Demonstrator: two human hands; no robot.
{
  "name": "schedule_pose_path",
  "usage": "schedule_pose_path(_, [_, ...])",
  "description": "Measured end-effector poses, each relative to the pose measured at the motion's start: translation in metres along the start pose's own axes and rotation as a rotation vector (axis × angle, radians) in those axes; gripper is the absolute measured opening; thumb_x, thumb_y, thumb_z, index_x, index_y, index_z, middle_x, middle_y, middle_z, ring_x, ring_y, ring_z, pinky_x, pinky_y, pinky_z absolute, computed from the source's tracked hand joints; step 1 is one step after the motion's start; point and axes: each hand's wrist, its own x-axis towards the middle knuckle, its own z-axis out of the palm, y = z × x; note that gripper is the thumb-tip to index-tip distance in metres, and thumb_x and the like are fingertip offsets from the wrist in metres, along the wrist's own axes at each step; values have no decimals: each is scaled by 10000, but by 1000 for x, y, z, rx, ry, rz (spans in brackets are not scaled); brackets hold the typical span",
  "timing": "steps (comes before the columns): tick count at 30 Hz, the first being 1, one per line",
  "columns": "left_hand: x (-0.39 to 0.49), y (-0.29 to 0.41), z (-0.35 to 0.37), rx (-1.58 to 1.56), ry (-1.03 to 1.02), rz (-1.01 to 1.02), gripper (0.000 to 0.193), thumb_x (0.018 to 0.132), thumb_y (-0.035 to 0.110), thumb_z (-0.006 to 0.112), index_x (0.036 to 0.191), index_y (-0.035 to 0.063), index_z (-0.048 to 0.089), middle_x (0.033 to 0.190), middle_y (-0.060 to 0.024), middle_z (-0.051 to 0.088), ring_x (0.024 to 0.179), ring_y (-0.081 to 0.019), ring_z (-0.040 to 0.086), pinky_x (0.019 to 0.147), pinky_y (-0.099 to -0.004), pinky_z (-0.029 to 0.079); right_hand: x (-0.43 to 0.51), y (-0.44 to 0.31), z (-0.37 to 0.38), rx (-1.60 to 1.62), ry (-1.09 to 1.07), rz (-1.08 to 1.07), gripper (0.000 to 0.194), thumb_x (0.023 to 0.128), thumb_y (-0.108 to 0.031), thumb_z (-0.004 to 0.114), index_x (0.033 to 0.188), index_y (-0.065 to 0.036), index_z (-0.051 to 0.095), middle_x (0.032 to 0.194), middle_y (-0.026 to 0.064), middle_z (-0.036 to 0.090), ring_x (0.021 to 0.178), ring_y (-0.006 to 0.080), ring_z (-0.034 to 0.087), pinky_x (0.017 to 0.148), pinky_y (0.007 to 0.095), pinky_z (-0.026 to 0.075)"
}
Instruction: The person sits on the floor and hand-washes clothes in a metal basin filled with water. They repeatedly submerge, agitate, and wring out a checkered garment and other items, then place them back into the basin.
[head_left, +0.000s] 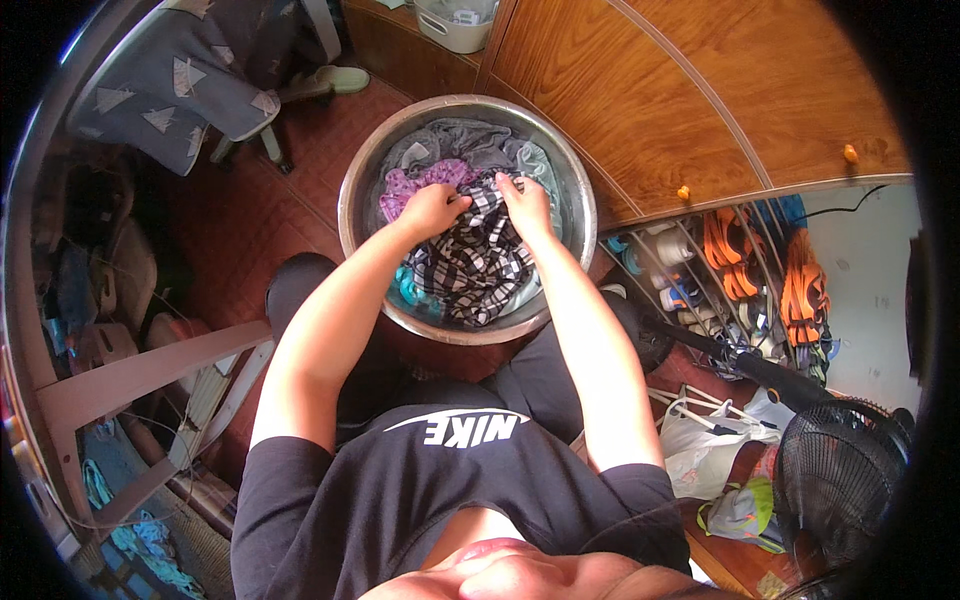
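A wide metal basin (466, 335) stands on the floor between my knees, with wet-looking clothes inside. Both hands grip a black-and-white checked cloth (480, 259) that lies bunched across the near half of the basin. My left hand (436, 210) pinches it at the left, beside a purple patterned cloth (409, 184). At the right, my right hand (527, 206) holds the cloth's upper edge between thumb and fingers. Grey cloth (465, 135) lines the far side, and a pale green cloth (534, 161) shows beyond my right hand. Something turquoise (407, 285) peeks out at the near left.
Wooden cabinet doors (622, 97) rise close behind the basin. To the right are a shoe rack (697, 277), white bags (697, 450) and a black fan (844, 472). A cloth-covered chair (180, 90) is at far left, with a wooden frame (150, 375) nearer me.
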Motion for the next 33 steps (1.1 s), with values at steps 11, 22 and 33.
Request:
schedule_pose_path(11, [1, -6, 48, 600, -202, -2, 168, 839, 199, 471, 873, 46, 530, 797, -125, 659, 716, -262, 659, 599, -399, 528, -32, 12, 54, -886, -93, -158, 160, 885, -201, 405, 892, -57, 475, 856, 162, 587, 699, 329, 624, 591, 410, 512])
schedule_pose_path(22, [-20, 52, 26, -242, 369, 104, 292, 867, 285, 532, 730, 28, 502, 655, -226, 525, 637, -409, 561, 530, -424, 428, -17, 32, 64, 1619, -671, 366, 469, 896, -466, 454, 996, -24, 576, 892, 44, 580, 825, 150, 529, 737, 306, 432])
schedule_pose_path(33, [-22, 53, 13, 100, 529, 415, 280, 847, 287, 551, 652, 102, 469, 558, -118, 557, 501, -263, 588, 418, -369, 443, -23, 9, 42, 1461, -590, 558, 388, 866, -432, 432, 940, -72, 558, 912, 98, 595, 866, 246, 565, 821, 396, 426])
